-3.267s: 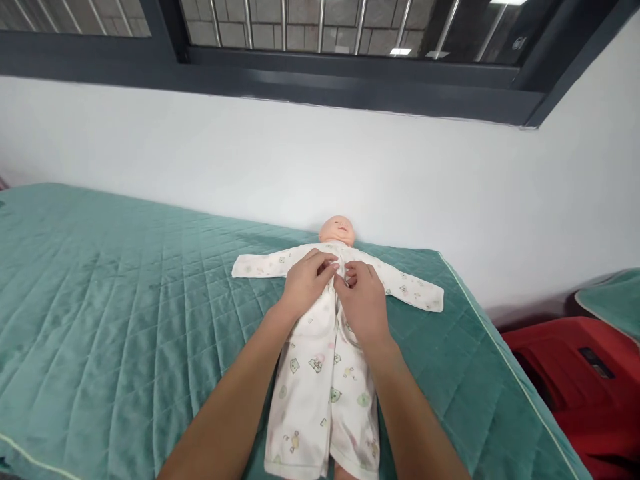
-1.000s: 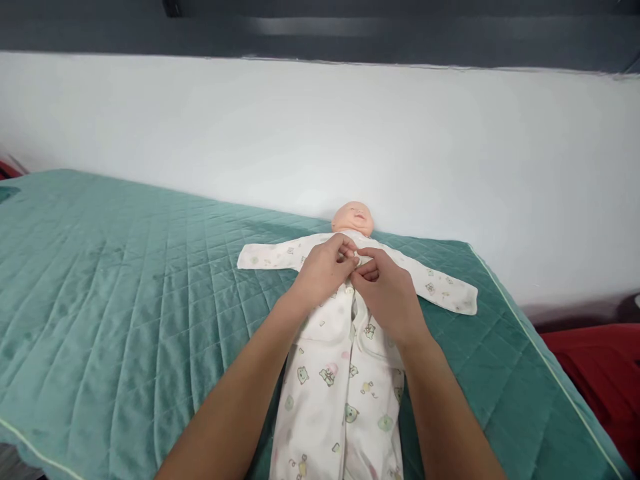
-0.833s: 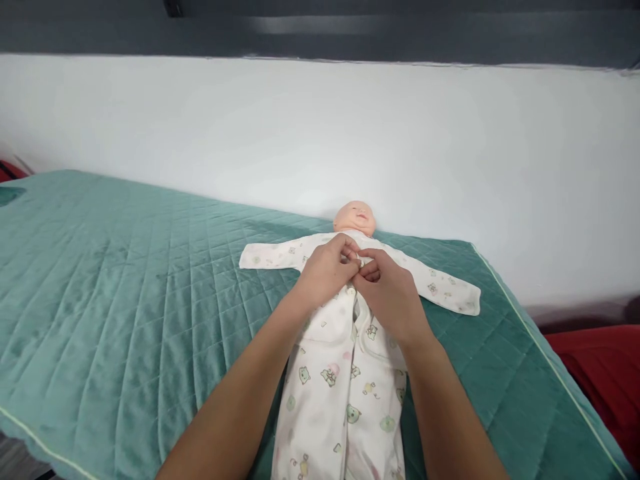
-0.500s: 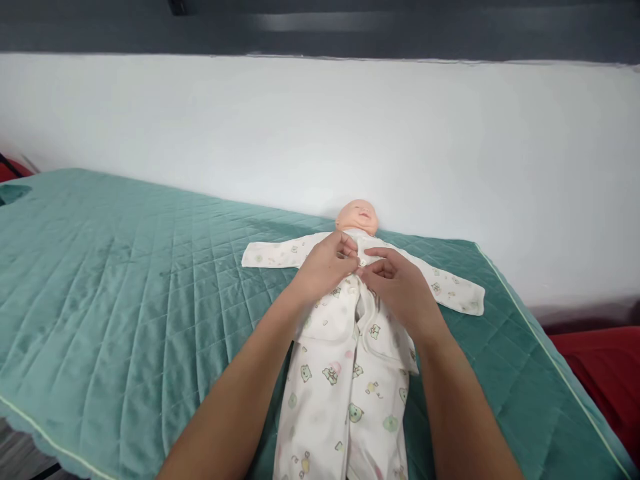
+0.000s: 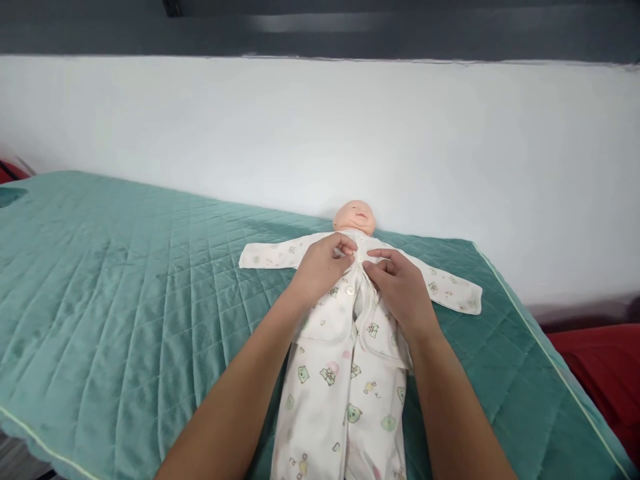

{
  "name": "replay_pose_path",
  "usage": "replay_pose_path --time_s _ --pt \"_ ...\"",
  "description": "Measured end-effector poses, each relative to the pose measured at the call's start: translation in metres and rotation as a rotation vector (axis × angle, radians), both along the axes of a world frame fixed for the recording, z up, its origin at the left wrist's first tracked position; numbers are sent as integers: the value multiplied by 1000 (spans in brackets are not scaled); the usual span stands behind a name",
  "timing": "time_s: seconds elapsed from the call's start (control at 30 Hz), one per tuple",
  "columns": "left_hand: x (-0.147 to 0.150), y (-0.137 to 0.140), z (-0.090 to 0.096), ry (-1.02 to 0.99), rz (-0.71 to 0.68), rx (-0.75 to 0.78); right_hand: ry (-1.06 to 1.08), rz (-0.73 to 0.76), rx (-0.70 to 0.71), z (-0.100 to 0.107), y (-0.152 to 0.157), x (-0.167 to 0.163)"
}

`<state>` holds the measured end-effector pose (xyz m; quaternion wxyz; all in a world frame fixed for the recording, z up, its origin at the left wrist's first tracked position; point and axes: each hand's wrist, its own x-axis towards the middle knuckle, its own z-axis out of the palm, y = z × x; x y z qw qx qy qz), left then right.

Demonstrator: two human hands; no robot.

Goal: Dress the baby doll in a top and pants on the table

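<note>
**One doll (image 5: 355,217), one jacket (image 5: 325,323)**

The doll lies mid-frame on one quilt (image 5: 125,300), two sleeves (image 5: 267,256) outspread. The left hand (image 5: 323,268) and right hand (image 5: 401,283) touch the jacket's front; I cannot tell whether their fingers (image 5: 345,241) pinch it.

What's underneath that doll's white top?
More printed white cloth shows below the hem of the white top, and the green quilted cover lies beneath its sleeves. The torso of the doll is hidden by clothing.
</note>
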<state>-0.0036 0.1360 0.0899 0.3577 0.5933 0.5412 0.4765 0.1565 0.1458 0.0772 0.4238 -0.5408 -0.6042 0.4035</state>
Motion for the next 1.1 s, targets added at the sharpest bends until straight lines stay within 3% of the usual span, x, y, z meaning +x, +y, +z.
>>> replay_pose_path --time_s 0.23,0.47,0.6,0.73,0.9,1.1 --pt "-4 -4 9 39 -21 10 28 34 -30 6 -2 7" --pt "-20 -22 33 316 -321 -129 -676 217 -9 40 -36 11" --pt "-18 -26 37 469 -358 -132 -860 221 97 41 -47 0" --pt "-16 -29 35 555 -361 -91 -774 302 30 39 -44 4" --pt "-16 -30 34 563 -373 -63 -650 294 -119 41 -36 12" --pt "-16 -37 26 295 -390 -146 -526 342 -182 39 -29 14"
